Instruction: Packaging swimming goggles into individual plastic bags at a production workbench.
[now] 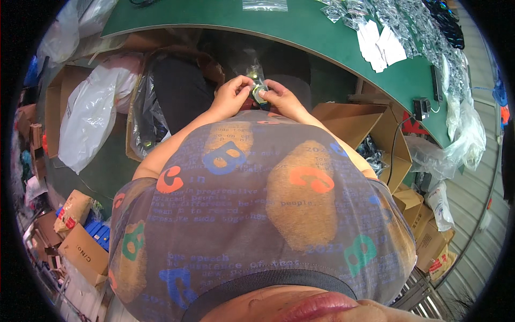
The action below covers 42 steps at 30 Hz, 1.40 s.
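Observation:
Close in front of my body, both hands hold a small clear plastic bag (pixel 256 71). A small dark and yellow-green item (pixel 259 94) is at its near end; its kind is too small to tell. My left hand (pixel 233 97) pinches the bag's left side between thumb and fingertips. On the other side, my right hand (pixel 282 100) is closed on it, thumb laid over the item. The far end of the bag sticks out beyond my fingers, with more yellow-green showing through it.
Ahead curves a green table (pixel 316 40), bearing many clear plastic bags (pixel 397 27), white papers (pixel 380 45) and a black adapter (pixel 421 108) with a cord. An open cardboard box (pixel 375 126) stands at right. At left is a lined box (pixel 138 107) beside a white plastic bag (pixel 94 118).

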Motion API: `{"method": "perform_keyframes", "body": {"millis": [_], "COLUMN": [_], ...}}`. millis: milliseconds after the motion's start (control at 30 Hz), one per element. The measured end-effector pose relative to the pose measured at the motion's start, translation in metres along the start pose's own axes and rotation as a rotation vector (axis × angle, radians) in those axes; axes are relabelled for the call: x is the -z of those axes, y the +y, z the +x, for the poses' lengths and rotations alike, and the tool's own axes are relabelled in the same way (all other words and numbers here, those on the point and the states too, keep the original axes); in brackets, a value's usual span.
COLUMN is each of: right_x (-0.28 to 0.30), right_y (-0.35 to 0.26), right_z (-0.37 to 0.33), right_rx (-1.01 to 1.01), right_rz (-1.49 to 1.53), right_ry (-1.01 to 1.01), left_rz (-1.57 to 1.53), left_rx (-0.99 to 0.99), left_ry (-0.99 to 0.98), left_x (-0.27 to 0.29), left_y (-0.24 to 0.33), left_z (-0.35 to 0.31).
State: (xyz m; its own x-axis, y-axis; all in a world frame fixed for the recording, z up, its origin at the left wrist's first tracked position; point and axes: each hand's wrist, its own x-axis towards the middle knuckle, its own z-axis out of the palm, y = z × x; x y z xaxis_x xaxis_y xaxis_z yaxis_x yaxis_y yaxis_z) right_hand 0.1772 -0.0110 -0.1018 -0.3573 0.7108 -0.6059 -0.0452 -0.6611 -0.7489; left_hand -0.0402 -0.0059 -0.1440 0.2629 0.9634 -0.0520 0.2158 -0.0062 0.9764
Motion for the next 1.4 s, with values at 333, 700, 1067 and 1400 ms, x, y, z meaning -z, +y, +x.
{"method": "perform_keyframes", "body": {"millis": [333, 700, 1067, 1400], "right_x": [-0.007, -0.012, -0.019, -0.037], "right_y": [-0.005, -0.010, 0.003, 0.013], "right_z": [-0.010, -0.020, 0.012, 0.069], "right_rx": [-0.040, 0.082, 0.088, 0.306], "right_rz": [-0.050, -0.021, -0.045, 0.249], "right_ry": [0.060, 0.006, 0.174, 0.384], "left_rz": [-0.051, 0.038, 0.298, 0.135], "left_rx": [0.001, -0.024, -0.237, -0.117], "left_ry": [-0.021, -0.008, 0.105, 0.127], "left_x": [0.001, 0.005, 0.010, -0.011], "left_y": [-0.004, 0.012, 0.032, 0.018], "left_z": [-0.002, -0.001, 0.007, 0.018]}}
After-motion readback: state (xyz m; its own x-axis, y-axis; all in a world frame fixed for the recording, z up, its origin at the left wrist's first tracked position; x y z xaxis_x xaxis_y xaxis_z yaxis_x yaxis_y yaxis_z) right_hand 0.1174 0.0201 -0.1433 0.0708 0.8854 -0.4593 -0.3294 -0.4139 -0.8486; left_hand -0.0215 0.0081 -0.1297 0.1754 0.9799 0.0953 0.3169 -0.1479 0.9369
